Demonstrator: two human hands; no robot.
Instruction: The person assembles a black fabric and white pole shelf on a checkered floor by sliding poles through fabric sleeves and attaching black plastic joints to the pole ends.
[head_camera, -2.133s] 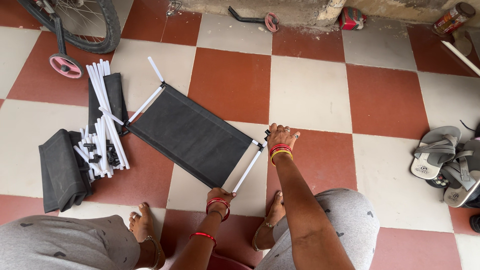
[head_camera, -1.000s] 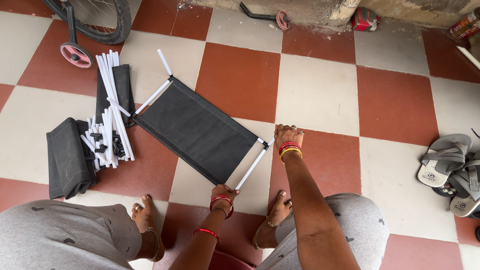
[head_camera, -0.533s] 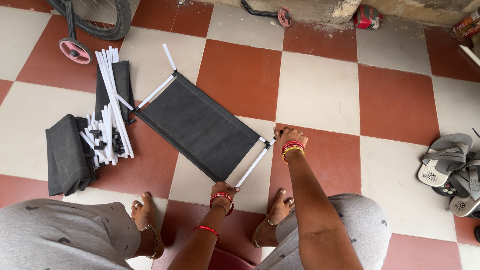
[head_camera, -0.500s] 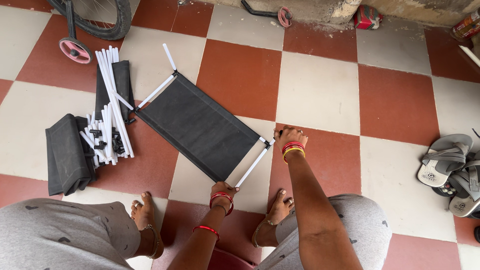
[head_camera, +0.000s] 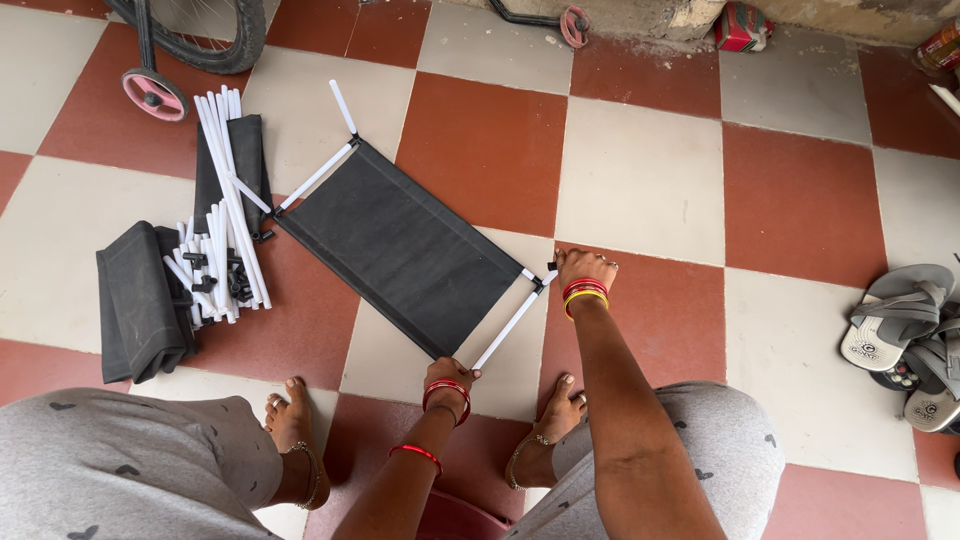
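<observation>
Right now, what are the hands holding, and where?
Both hold the near white tube of the black fabric panel: left hand at its lower end, right hand at its upper corner.

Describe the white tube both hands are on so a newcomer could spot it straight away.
Start at the checkered floor and find the black fabric panel lying flat on it. The white tube runs along the panel's near short edge, with the left hand at one end and the right hand at the other. The loose tubes lie piled apart.

Red-and-cream checkered tile floor (head_camera: 640, 180) bears black fabric panel (head_camera: 400, 245), white tubes (head_camera: 225, 190), grey sandals (head_camera: 905, 325).
</observation>
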